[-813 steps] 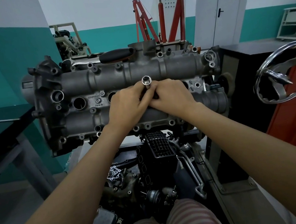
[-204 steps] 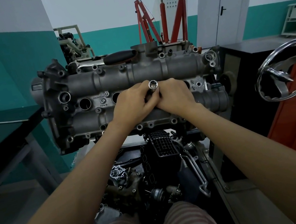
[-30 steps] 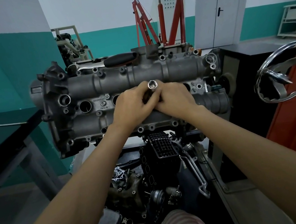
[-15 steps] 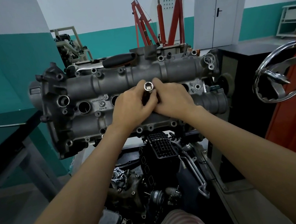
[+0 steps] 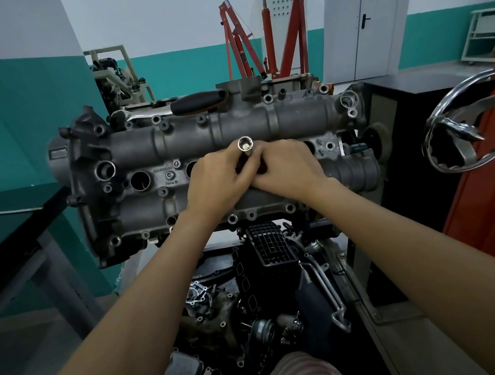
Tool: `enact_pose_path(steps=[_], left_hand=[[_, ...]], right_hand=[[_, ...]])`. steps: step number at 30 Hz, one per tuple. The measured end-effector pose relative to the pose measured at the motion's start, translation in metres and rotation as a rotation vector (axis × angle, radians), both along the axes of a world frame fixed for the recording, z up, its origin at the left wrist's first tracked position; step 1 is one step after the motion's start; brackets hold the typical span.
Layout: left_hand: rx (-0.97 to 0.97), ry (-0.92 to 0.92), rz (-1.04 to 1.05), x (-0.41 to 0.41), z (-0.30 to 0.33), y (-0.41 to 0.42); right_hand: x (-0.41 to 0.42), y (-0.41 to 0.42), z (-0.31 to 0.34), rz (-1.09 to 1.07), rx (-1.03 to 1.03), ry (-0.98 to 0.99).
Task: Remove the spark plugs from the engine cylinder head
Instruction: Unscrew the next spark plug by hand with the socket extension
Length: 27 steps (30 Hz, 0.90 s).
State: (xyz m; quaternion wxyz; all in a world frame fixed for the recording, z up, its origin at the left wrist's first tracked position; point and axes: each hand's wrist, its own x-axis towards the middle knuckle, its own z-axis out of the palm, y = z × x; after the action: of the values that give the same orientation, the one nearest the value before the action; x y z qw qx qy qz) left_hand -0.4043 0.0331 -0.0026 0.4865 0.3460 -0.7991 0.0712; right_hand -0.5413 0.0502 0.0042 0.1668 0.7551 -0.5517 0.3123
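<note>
Engine cylinder head on a stand at centre, viewed from above and from the near side. Socket tube standing up out of a plug well in the middle row, open end toward the camera, something pale inside the bore, too small to identify. Left hand and right hand pressed together around the tube, fingers of both curled about its shaft below the rim. Spark plugs themselves not visible; presumably down in the wells, one under the tube. Two open wells to the left of the hands, dark inside, contents not discernible; part of another well showing just right of the right hand.

Ratchet handle with black grip lying along the far edge of the head, untouched. Red engine hoist and grey double door beyond; chrome handwheel at right; dark tabletop at left.

Step in hand, as judged: turning the tube by hand to unscrew the plug in this well. Next move likely to call for continued twisting until the thread runs free, then a straight lift of the tube out of the well, kept upright so the plug does not drop back.
</note>
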Motion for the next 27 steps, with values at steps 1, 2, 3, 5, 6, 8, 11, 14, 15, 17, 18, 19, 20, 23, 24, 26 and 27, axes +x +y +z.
enact_pose_path(steps=[1,2,3,5,6,8,11,14,15,17,18,19,20,23,24,26,27], left_hand=[[0.000,-0.002,0.005,0.0000,0.0003,-0.0011],[-0.001,-0.004,-0.004,0.0000,0.0005,-0.0016],[-0.003,-0.002,-0.021,0.0002,0.0004,-0.0014],[-0.006,-0.008,-0.039,0.0003,0.0009,0.0003],[-0.007,-0.017,-0.036,0.0000,0.0006,0.0014],[-0.015,-0.019,-0.039,-0.0011,0.0004,0.0030],[-0.004,-0.017,-0.016,-0.0011,0.0002,0.0030],[-0.004,-0.008,0.002,-0.0002,0.0000,0.0000],[-0.004,-0.006,-0.006,0.0000,0.0007,0.0001],[-0.009,-0.018,-0.023,-0.0001,0.0014,0.0011],[-0.022,-0.021,-0.026,-0.0006,0.0007,0.0016],[-0.038,-0.015,-0.022,-0.0010,0.0002,0.0016],[-0.045,-0.006,-0.013,-0.0013,-0.0002,0.0016],[-0.026,-0.015,0.014,-0.0015,-0.0003,0.0020],[-0.021,-0.018,0.014,-0.0010,-0.0001,0.0015],[-0.008,-0.005,-0.003,0.0005,0.0010,0.0009],[0.001,0.002,-0.018,0.0012,0.0016,0.0011]], right_hand=[[0.0002,0.0000,0.0002,-0.007,-0.012,0.012],[0.0005,-0.0001,0.0004,-0.004,-0.021,0.013],[0.0006,0.0001,0.0007,0.006,-0.025,0.008],[-0.0004,0.0008,0.0011,0.018,-0.027,0.005],[-0.0009,0.0013,0.0009,0.022,-0.022,0.007],[-0.0017,0.0025,0.0005,0.037,0.002,-0.009],[-0.0002,0.0017,0.0002,0.025,-0.001,-0.012],[0.0001,-0.0008,-0.0010,-0.002,-0.040,0.021],[-0.0001,-0.0010,-0.0009,0.006,-0.046,0.017],[-0.0010,-0.0008,-0.0005,0.019,-0.052,0.021],[-0.0013,-0.0003,-0.0006,0.024,-0.050,0.030],[-0.0012,0.0001,-0.0006,0.032,-0.045,0.037],[-0.0011,0.0003,-0.0007,0.041,-0.038,0.035],[-0.0002,-0.0003,-0.0007,0.023,-0.037,0.019],[-0.0001,-0.0011,-0.0009,0.007,-0.046,0.025],[-0.0003,-0.0024,-0.0017,-0.005,-0.064,0.034],[-0.0005,-0.0029,-0.0021,-0.004,-0.071,0.039]])
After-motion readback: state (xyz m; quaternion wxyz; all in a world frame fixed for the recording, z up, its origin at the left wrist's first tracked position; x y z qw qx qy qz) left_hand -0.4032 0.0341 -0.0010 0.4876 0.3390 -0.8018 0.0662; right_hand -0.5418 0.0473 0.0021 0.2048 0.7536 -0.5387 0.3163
